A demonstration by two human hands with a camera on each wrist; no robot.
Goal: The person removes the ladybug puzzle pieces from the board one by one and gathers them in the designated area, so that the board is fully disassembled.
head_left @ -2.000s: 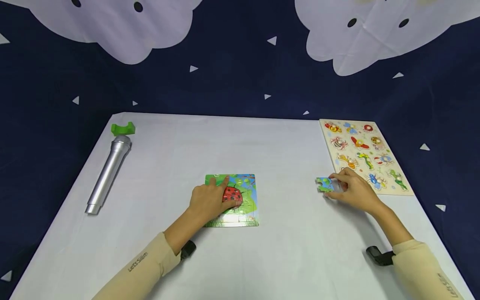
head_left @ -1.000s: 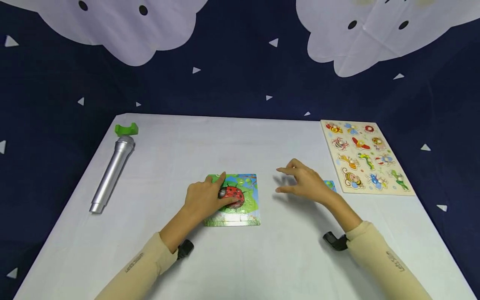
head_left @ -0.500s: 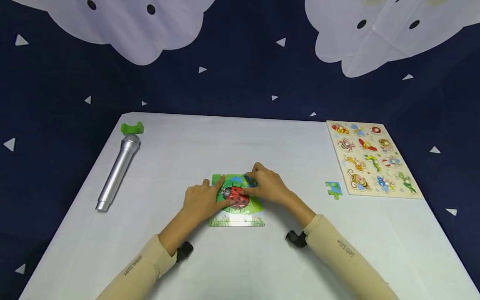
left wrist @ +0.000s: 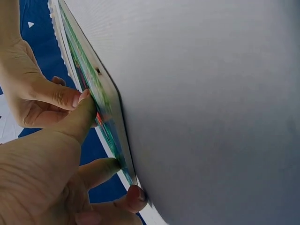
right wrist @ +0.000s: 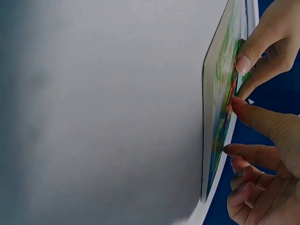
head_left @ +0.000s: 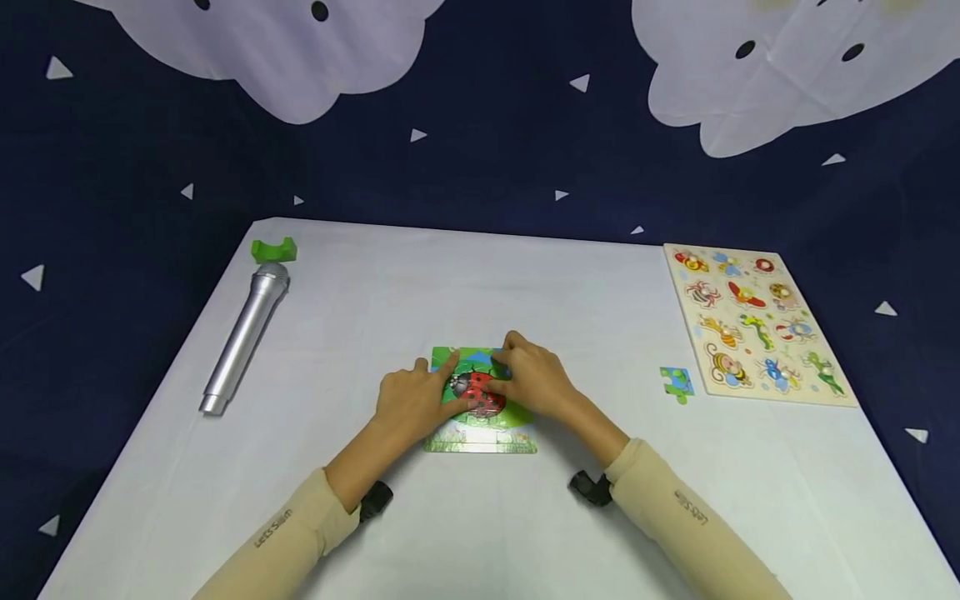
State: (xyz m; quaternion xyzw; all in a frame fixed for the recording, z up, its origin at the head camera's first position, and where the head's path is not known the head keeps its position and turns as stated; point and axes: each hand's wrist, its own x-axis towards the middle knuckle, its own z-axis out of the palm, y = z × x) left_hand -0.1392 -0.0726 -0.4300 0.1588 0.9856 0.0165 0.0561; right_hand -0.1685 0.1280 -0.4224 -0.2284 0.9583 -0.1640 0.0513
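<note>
A square ladybug jigsaw puzzle (head_left: pixel 480 438) lies flat at the middle of the white table. My left hand (head_left: pixel 412 402) rests on its left side, thumb across the ladybug and index finger stretched toward the top edge. In the left wrist view, another fingertip (left wrist: pixel 136 197) sits at the board's edge. My right hand (head_left: pixel 542 379) touches the upper right part with thumb and index fingertips set apart, covering that corner. The right wrist view shows this thumb (right wrist: pixel 255 115) fairly straight on the surface, the remaining fingers bent. A loose jigsaw piece (head_left: pixel 678 382) lies to the right.
At the right edge lies a wooden insect puzzle board (head_left: pixel 757 325). A silver toy microphone (head_left: pixel 247 337) lies on the left, below a green curved block (head_left: pixel 274 250). Behind the table (head_left: pixel 465 267) hangs a dark blue cloth (head_left: pixel 495 158) with clouds.
My right hand set the jigsaw piece down near the insect board, then moved left onto the puzzle, where it has stayed over the last half second. My left hand has stayed on the puzzle.
</note>
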